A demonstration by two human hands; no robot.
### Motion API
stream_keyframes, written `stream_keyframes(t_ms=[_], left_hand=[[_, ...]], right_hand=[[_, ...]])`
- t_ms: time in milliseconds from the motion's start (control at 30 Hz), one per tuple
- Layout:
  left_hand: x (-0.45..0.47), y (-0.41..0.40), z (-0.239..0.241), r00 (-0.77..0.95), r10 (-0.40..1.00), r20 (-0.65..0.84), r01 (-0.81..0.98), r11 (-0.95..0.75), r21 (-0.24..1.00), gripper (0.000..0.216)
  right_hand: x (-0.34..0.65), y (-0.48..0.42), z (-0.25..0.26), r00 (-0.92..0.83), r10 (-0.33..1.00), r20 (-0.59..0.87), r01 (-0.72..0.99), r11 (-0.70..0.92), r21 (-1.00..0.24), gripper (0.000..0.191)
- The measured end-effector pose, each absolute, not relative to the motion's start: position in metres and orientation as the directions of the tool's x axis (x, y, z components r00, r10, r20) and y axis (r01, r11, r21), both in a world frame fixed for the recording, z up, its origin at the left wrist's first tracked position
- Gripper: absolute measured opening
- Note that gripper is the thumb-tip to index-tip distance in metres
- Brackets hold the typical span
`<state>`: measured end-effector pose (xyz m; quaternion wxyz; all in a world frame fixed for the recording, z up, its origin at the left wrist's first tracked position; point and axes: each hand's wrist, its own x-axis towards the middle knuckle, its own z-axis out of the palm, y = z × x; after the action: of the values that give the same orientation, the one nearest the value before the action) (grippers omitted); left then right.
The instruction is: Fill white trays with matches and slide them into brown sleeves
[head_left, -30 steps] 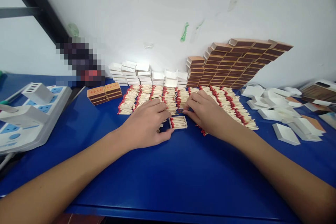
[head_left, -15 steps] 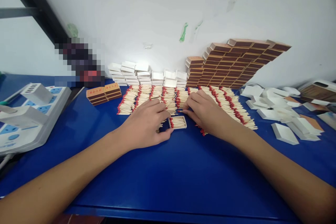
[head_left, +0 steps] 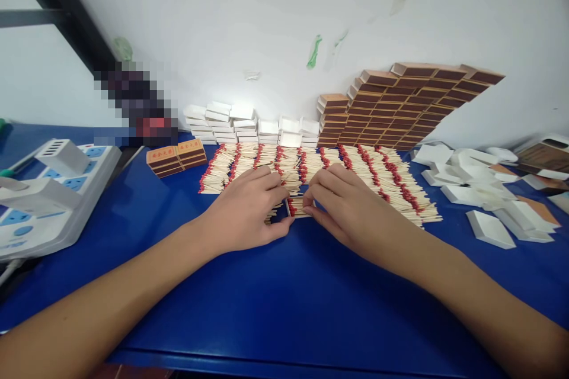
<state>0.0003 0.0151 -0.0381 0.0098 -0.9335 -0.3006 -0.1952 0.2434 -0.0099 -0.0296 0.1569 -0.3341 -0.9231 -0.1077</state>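
Observation:
Resting low on the table is a small white matchbox tray (head_left: 303, 217) partly filled with red-headed matches (head_left: 295, 207). The thumb and fingers of my left hand (head_left: 249, 207) are closed on the tray's left end. Over its right part, my right hand (head_left: 347, 201) is pinched, fingertips down at the tray; a match appears to be between them, though the fingers largely cover it. Just beyond both hands, loose matches (head_left: 331, 159) lie in several rows, heads mostly to the left.
White empty trays (head_left: 244, 125) are stacked along the wall, beside a tall stack of brown matchboxes (head_left: 395, 106). Two bundled matchbox packs (head_left: 176, 157) sit left. Loose white trays (head_left: 491, 231) are scattered right. A power strip (head_left: 66, 213) occupies the left of the blue table (head_left: 267, 308).
My right hand has moved from the match rows, where it pinched a match, left and down to the tray. My left hand has stayed at the tray.

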Motion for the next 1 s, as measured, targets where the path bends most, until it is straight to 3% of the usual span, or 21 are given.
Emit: stream_keyframes(t_ms=[400,600,1000], left_hand=[[0.001,0.014,-0.037,0.737,0.563,0.373,0.569,-0.816,0.106,0.025],[0.000,0.014,-0.038,0.741,0.549,0.386,0.556,-0.825,0.105,0.028],[-0.001,0.014,-0.038,0.743,0.551,0.380,0.555,-0.824,0.110,0.029]], right_hand=[[0.249,-0.009,-0.028,-0.700,0.594,0.397,0.643,0.766,-0.012,0.018],[0.266,0.012,-0.042,-0.622,0.649,0.438,0.728,0.686,0.017,0.017],[0.270,0.025,-0.050,-0.606,0.674,0.421,0.735,0.677,-0.025,0.020]])
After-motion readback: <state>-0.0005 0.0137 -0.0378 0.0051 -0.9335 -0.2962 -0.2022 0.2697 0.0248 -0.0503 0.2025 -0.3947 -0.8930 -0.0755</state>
